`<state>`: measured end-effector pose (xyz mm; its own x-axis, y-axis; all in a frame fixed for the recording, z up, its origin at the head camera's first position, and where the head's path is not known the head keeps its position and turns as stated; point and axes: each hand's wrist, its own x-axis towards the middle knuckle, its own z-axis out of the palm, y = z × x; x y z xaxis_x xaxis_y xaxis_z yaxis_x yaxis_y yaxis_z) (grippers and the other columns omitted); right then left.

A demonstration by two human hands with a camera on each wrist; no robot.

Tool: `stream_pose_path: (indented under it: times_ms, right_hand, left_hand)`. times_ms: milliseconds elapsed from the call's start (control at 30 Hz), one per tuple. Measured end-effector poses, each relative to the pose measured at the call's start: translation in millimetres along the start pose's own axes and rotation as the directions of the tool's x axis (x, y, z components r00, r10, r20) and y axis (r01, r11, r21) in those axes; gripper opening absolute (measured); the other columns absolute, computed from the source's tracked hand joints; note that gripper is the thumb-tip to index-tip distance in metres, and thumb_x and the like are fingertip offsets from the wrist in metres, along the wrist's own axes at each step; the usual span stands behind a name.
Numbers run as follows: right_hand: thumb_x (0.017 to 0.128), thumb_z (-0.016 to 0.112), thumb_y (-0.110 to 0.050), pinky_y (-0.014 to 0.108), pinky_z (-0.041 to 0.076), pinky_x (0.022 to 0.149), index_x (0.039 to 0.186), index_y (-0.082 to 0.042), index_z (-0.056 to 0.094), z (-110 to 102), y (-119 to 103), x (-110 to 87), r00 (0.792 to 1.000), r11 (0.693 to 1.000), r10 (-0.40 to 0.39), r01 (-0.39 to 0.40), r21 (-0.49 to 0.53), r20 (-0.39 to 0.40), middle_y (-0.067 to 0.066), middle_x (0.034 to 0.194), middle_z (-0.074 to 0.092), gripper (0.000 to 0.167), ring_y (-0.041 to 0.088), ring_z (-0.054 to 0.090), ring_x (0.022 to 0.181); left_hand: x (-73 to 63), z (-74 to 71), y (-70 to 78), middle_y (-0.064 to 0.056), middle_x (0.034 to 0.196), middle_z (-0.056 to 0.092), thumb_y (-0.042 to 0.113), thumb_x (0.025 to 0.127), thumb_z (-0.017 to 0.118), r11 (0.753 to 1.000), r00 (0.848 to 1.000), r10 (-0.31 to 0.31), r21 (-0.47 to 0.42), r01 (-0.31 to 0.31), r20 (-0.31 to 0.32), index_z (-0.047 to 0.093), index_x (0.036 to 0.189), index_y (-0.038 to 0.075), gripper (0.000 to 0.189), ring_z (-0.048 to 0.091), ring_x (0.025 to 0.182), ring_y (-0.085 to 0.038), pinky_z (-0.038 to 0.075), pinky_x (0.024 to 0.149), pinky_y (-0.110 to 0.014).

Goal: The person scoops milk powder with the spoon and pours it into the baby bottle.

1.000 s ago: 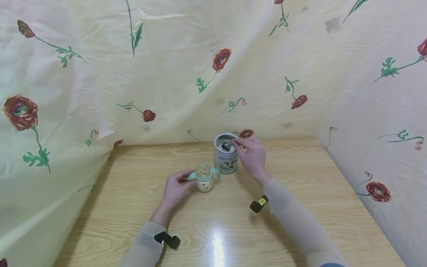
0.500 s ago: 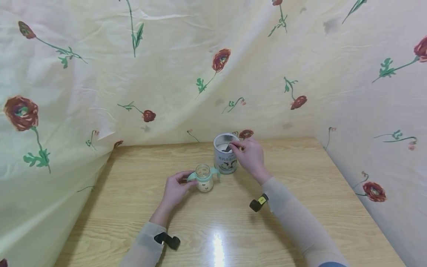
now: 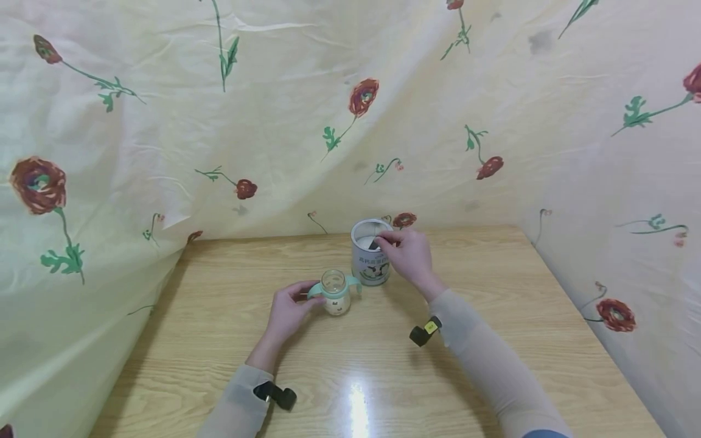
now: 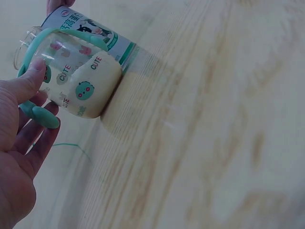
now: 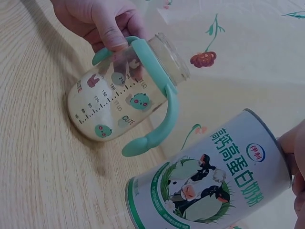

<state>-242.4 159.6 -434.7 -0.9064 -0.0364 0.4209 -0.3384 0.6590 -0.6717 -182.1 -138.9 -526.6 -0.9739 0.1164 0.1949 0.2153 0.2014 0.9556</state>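
My left hand point(image 3: 289, 309) grips a clear baby bottle point(image 3: 336, 302) by its mint-green left handle, thumb against the bottle's side. The bottle stands upright on the table without a cap. Pale contents fill its lower part, heaped at a slant in the left wrist view point(image 4: 95, 86). Just behind and to the right stands an open milk powder can point(image 3: 371, 269) with a cow on its label. Over the can's mouth my right hand point(image 3: 412, 255) pinches a dark spoon point(image 3: 374, 245). The spoon's bowl is hidden inside the can, where white powder shows.
A light wooden table point(image 3: 219, 274) carries both containers near its back edge. Floral cloth point(image 3: 285, 121) hangs behind and along both sides. Each forearm wears a small black camera on a strap, such as the right one point(image 3: 424, 333).
My right hand has dipped the spoon deeper into the can; its bowl, visible a second ago, is now out of sight. My left hand and the bottle stay in place.
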Motion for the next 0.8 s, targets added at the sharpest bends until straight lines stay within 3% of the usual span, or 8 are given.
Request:
stream_pose_path:
  times_ms: [167,433,633,800]
  right_hand:
    - [0.1,0.079,-0.021,0.029,0.056,0.068,0.107,-0.008,0.085,1,2,3.6,0.996,0.988,0.089,-0.09,0.127,0.01,0.005,0.096,0.081,0.016,0.019,0.069,0.081]
    - [0.1,0.078,-0.022,0.022,0.052,0.069,0.112,0.0,0.081,1,5,9.6,0.963,0.924,0.264,-0.237,0.299,-0.051,0.014,0.099,0.079,0.025,0.022,0.07,0.086]
    - [0.101,0.078,-0.024,0.033,0.058,0.091,0.115,-0.001,0.08,2,14,13.6,0.911,0.835,0.404,-0.329,0.441,-0.087,0.015,0.109,0.079,0.028,0.024,0.074,0.102]
    - [0.101,0.078,-0.021,0.039,0.05,0.106,0.118,0.0,0.078,2,18,16.4,0.862,0.741,0.501,-0.38,0.554,-0.08,0.013,0.109,0.08,0.027,0.025,0.071,0.112]
  left_hand:
    - [2.5,2.3,-0.4,-0.004,0.117,0.079,0.012,0.086,0.092,1.0,1.0,0.003,0.003,-0.003,-0.007,0.08,0.12,0.01,0.036,0.071,0.111,-0.022,0.06,0.097,-0.04]
    - [7.9,3.1,-1.2,-0.004,0.117,0.079,0.011,0.086,0.091,1.0,1.0,0.002,0.005,-0.002,-0.011,0.08,0.12,0.009,0.036,0.071,0.111,-0.023,0.06,0.097,-0.042]
    - [12.6,1.1,-2.7,-0.004,0.118,0.079,0.011,0.086,0.091,1.0,1.0,-0.004,0.002,0.004,-0.004,0.08,0.121,0.009,0.037,0.071,0.111,-0.023,0.059,0.098,-0.044]
    - [16.8,-0.6,-4.5,-0.005,0.118,0.078,0.011,0.086,0.091,1.0,1.0,-0.004,-0.002,0.004,0.003,0.08,0.121,0.009,0.037,0.071,0.111,-0.024,0.06,0.097,-0.043]
